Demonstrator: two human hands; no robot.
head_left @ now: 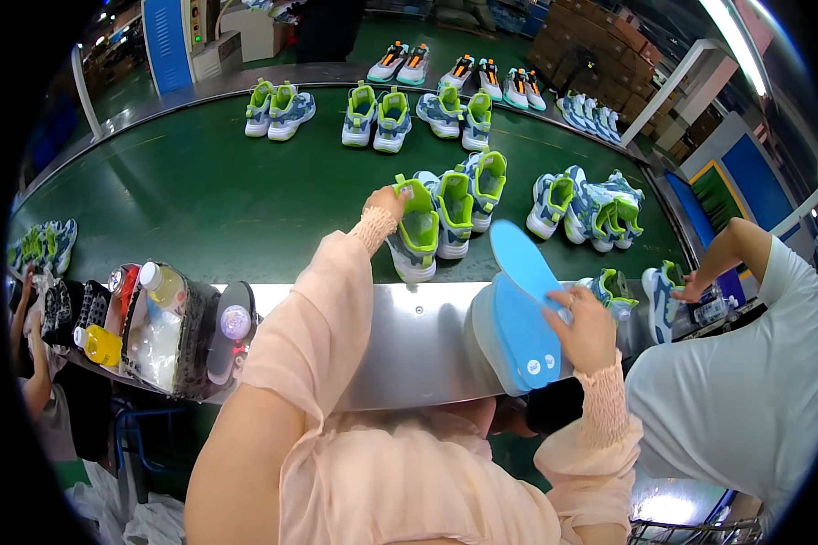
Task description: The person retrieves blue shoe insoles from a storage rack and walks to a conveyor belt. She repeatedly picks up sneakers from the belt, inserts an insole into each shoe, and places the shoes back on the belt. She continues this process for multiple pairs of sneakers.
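My left hand (388,202) is closed on the heel edge of a blue and white sneaker (414,259) with a lime green lining. Two more such sneakers stand close beside it, to its right. In my right hand (587,329), a light blue insole (522,256) is pinched between thumb and fingers, its far end raised. Below it a stack of blue insoles (513,350) rests on the metal ledge (400,350), with small round white stickers on the upper ones.
A green conveyor belt (182,195) carries several sneaker pairs. Left on the ledge stand a basket (191,350) with bottles and a dark insole-shaped piece (232,331). At right, a co-worker's hand (691,289) touches another sneaker (661,304). Orange-trimmed sneakers (413,65) line the far edge.
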